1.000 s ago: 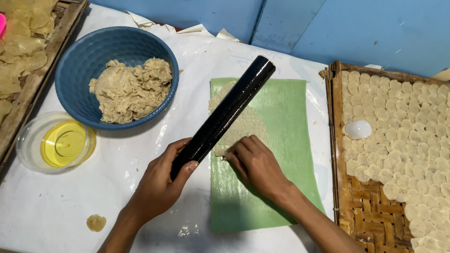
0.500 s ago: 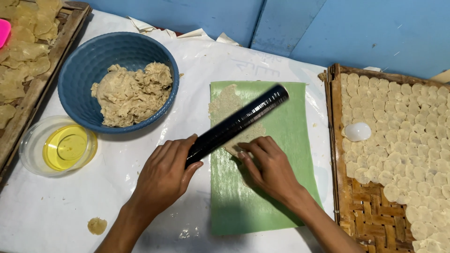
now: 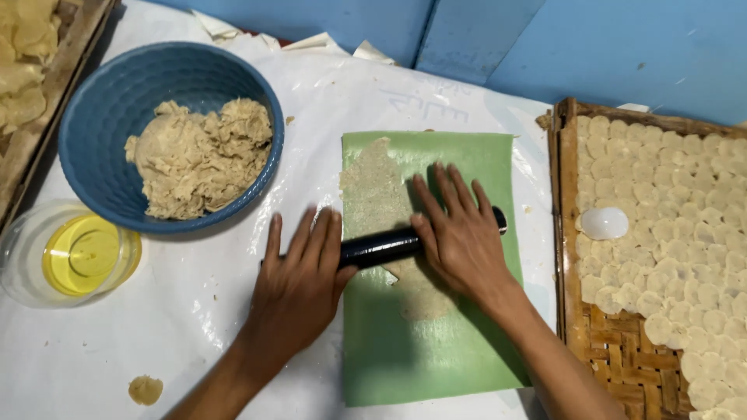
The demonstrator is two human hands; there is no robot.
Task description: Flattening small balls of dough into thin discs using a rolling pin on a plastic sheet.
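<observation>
Both hands, left hand and right hand, lie spread flat on the black roller, apparently lying crosswise over the dough sheet.

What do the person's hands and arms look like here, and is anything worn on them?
Both are bare: the left hand and right hand show no gloves, rings, watch or bands. Both forearms are uncovered to the frame's lower edge, with no sleeve in view. Fingernails are short and plain.
</observation>
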